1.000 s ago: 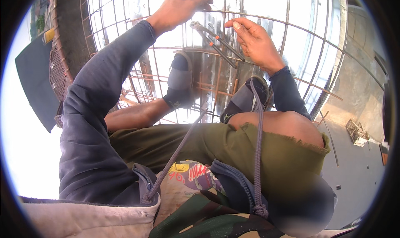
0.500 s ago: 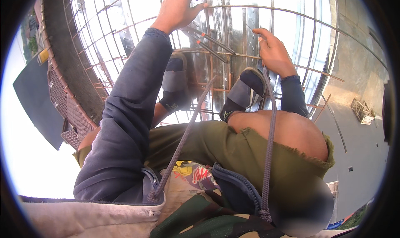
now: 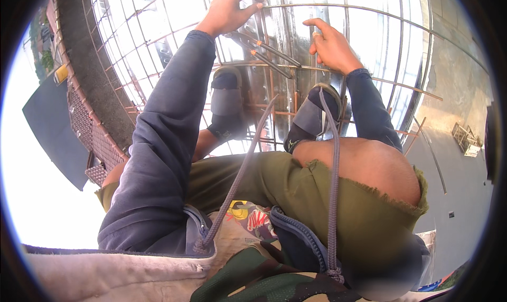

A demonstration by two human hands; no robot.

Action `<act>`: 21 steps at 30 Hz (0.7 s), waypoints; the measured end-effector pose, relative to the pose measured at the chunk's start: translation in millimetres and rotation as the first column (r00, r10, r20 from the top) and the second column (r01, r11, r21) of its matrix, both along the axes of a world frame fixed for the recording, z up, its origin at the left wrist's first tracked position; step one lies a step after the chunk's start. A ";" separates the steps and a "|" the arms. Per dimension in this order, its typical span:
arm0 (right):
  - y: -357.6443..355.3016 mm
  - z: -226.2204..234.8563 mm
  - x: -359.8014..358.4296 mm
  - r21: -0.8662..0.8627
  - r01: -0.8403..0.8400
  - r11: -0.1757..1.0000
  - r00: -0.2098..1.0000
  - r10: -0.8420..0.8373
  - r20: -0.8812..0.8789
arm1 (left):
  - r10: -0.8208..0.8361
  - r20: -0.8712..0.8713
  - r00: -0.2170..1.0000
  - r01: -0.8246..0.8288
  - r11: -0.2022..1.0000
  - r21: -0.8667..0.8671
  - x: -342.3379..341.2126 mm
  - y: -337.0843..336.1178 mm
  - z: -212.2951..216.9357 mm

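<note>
Lying near left hand [image 3: 228, 11], right hand [image 3: 335, 49]: one tool [image 3: 272, 64] (two handles [image 3: 280, 53]).

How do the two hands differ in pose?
The left hand sits higher in view than the right hand.
The left hand's thumb and forefinger nearly meet at the upper bar, grip unclear; the right hand's forefinger points leftward, below that bar in view.
Shared: both bare, with dark sleeves.

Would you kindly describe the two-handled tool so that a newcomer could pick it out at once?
Find the mesh of metal bars around the person's feet, then look just left of the right hand. There lies the two-handled tool, slanting across the mesh. Its dark handles, each with an orange band, set it apart from the plain bars.
</note>
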State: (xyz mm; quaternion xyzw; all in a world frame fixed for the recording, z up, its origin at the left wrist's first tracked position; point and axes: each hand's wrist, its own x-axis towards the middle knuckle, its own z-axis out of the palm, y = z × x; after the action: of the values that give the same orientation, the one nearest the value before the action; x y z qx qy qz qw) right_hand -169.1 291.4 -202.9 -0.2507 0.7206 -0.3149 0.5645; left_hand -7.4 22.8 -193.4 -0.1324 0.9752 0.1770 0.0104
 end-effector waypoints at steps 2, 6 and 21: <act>-7.1 -2.1 3.0 0.008 0.026 1.000 0.999 -0.026 0.032 | -0.138 -0.055 0.989 0.112 0.935 -0.336 -3.7 0.6 -0.5; -9.3 -0.9 -0.8 0.061 0.074 0.995 0.997 -0.075 0.028 | -0.043 0.238 0.970 0.086 0.982 -0.170 -52.8 28.0 20.0; -28.2 -26.9 13.0 -0.063 0.122 0.991 0.991 -0.125 -0.045 | -0.074 -0.050 0.996 0.065 0.985 -0.160 -34.3 54.5 0.3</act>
State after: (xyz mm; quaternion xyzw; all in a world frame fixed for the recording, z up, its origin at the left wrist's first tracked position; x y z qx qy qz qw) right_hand -156.0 263.2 -229.8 -0.2303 0.7385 -0.3647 0.5183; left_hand -41.7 77.3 -193.1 -0.0940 0.9901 0.1020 -0.0210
